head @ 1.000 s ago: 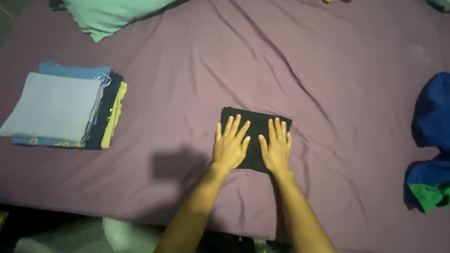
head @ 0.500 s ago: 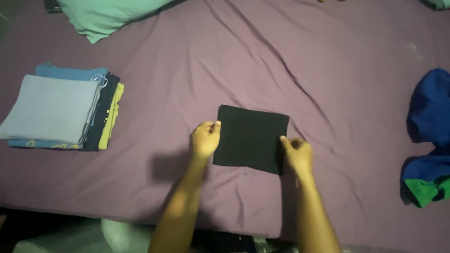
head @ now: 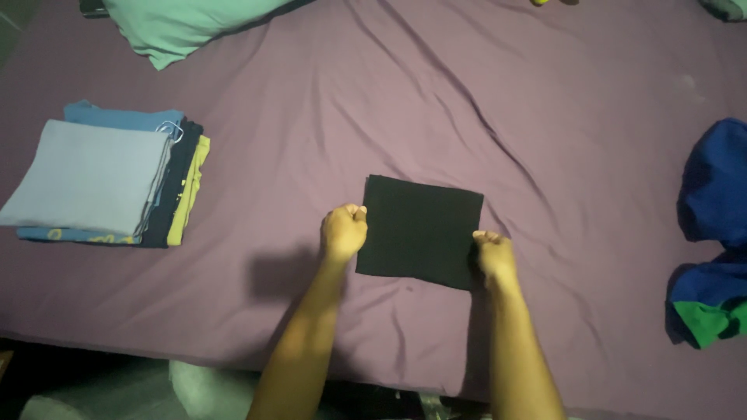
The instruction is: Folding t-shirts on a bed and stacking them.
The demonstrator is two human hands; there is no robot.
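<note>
A black cloth (head: 420,229), folded into a neat square, lies flat on the purple bed sheet (head: 436,101). My left hand (head: 343,231) is closed on the square's left edge. My right hand (head: 493,255) grips its right edge near the lower corner. Both forearms reach in from the bottom of the view.
A stack of folded clothes (head: 101,183), light grey on top with blue, black and yellow-green under it, sits at the left. A mint green pillow (head: 183,27) lies at the top left. Loose blue and green garments (head: 712,241) are heaped at the right edge.
One second ago both hands lay flat and open on top of the black cloth. They have since slid out to its left and right edges and closed on them.
</note>
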